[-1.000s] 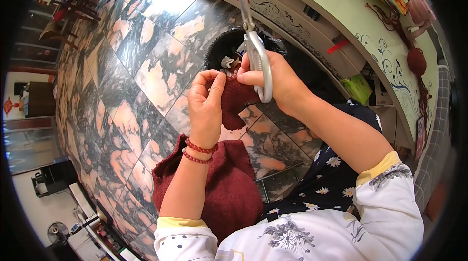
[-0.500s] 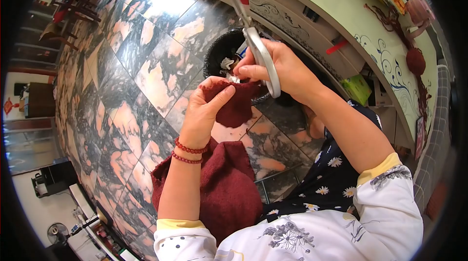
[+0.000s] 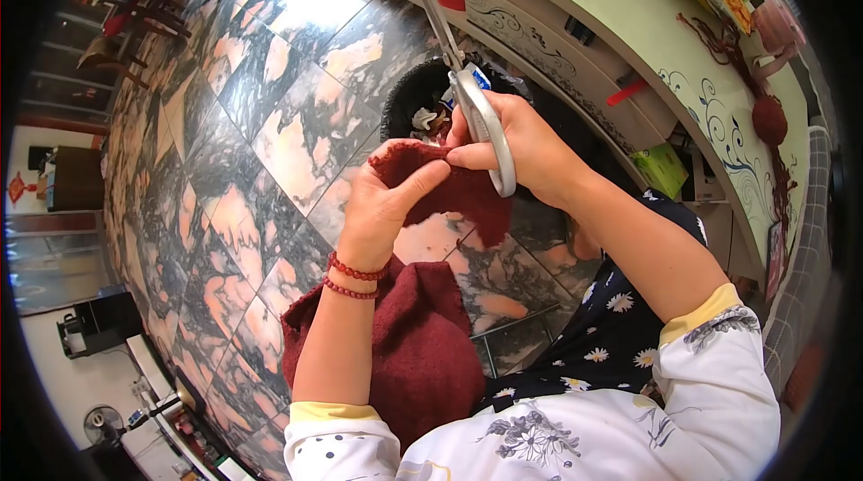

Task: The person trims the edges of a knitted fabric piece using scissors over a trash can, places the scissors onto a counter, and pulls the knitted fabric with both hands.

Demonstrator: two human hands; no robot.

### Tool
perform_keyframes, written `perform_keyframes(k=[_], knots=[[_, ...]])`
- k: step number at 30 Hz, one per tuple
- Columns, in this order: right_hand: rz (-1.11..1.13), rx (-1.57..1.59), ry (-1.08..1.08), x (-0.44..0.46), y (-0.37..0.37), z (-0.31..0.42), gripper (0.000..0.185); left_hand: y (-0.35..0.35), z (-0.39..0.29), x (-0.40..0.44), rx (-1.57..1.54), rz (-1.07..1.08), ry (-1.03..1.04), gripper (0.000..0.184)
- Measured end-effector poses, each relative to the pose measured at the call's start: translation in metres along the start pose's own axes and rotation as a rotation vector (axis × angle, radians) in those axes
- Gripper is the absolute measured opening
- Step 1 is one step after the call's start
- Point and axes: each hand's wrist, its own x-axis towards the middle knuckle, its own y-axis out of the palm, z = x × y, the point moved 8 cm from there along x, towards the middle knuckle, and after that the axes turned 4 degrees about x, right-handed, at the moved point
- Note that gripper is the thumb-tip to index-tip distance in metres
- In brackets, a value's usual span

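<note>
A small dark red piece of knitted cloth (image 3: 476,202) hangs between my hands. My left hand (image 3: 382,198) grips its upper edge, thumb on top; beaded bracelets circle that wrist. Grey-handled scissors (image 3: 485,121) hang on my right hand (image 3: 521,139), blades pointing up and away. The thumb and fingertips of that hand pinch at the cloth's edge beside my left thumb. Whether the blades are fully closed is hard to tell. A larger dark red knitted piece (image 3: 422,346) lies over my lap, below my left forearm.
Beneath my hands stands a black bin (image 3: 404,103) with scraps inside. To the right, a pale patterned cabinet (image 3: 647,40) carries a dark red yarn ball (image 3: 769,121) and packets. A green box (image 3: 661,171) sits in its lower part. Marble tiles (image 3: 243,166) cover the floor.
The fingertips of my right hand have come down onto the cloth's edge, close to my left thumb. The small cloth now hangs wider and further right. The scissors have shifted slightly down.
</note>
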Motion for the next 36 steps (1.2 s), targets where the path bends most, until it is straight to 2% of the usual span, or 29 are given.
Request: perform_keyframes(k=[4, 10, 13, 16, 19, 22, 27, 29, 33, 36], knots=[[-0.021, 0.008, -0.045, 0.000, -0.003, 0.006, 0.020, 0.008, 0.005, -0.003, 0.001, -0.001, -0.076, 0.016], [-0.082, 0.033, -0.044, -0.005, -0.005, 0.011, 0.023, 0.010, 0.016, 0.001, -0.006, 0.031, -0.062, 0.023], [-0.087, 0.103, -0.021, -0.003, -0.008, 0.004, 0.024, 0.019, 0.015, 0.001, -0.115, 0.067, -0.043, 0.028], [-0.101, 0.125, -0.043, -0.003, -0.009, 0.005, 0.023, 0.021, 0.024, 0.005, -0.192, 0.025, -0.065, 0.029], [-0.101, 0.122, -0.021, -0.004, -0.009, 0.006, 0.022, 0.027, 0.019, 0.001, -0.210, 0.076, -0.090, 0.027], [-0.062, 0.116, 0.018, -0.004, -0.010, 0.002, 0.022, 0.016, 0.026, 0.000, -0.198, 0.029, -0.205, 0.024], [-0.033, -0.082, 0.054, -0.007, -0.015, 0.012, 0.029, -0.013, 0.006, 0.002, -0.279, -0.068, -0.084, 0.014], [-0.046, -0.245, 0.035, -0.012, -0.016, 0.022, 0.042, -0.023, -0.003, -0.001, -0.294, -0.101, -0.101, 0.013], [0.047, -0.484, 0.027, -0.015, -0.031, 0.004, 0.054, -0.041, -0.009, -0.004, -0.313, -0.150, -0.067, 0.012], [0.130, -0.511, 0.044, -0.025, -0.029, 0.004, 0.055, -0.045, -0.013, -0.005, -0.305, -0.144, -0.037, 0.012]])
